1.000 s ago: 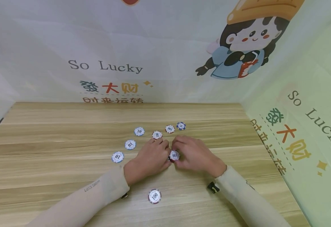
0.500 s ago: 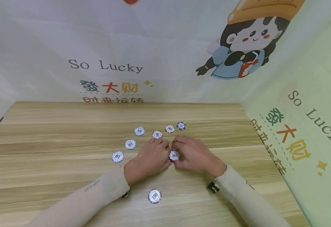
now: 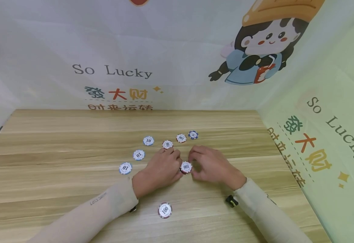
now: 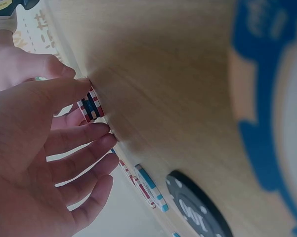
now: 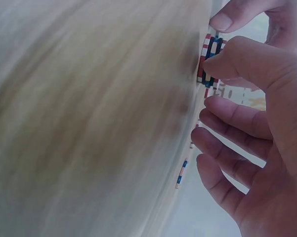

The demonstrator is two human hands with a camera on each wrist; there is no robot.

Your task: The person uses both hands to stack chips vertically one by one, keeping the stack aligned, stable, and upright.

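Observation:
In the head view a short stack of poker chips (image 3: 186, 167), topped by a white-faced 100 chip, stands on the table between my hands. My left hand (image 3: 160, 170) pinches its left side between thumb and forefinger. Seen edge-on in the left wrist view, the stack (image 4: 91, 105) has red-and-white and dark layers. My right hand (image 3: 211, 165) is just right of the stack, fingers bent and a thin gap from it. The right wrist view has its thumb (image 5: 215, 64) in front of the stack (image 5: 206, 74), other fingers spread loosely.
Three light-blue 10 chips (image 3: 139, 155) lie left of the hands. Beyond them lie red-edged 100 chips (image 3: 181, 138) and a dark-blue chip (image 3: 193, 135). A 100 chip (image 3: 165, 210) lies nearer. A black 100 chip (image 4: 195, 210) shows in the left wrist view. Printed cloth walls surround the table.
The right hand has drawn back slightly to the right, letting go of the chip stack. The left hand and the loose chips stay where they were.

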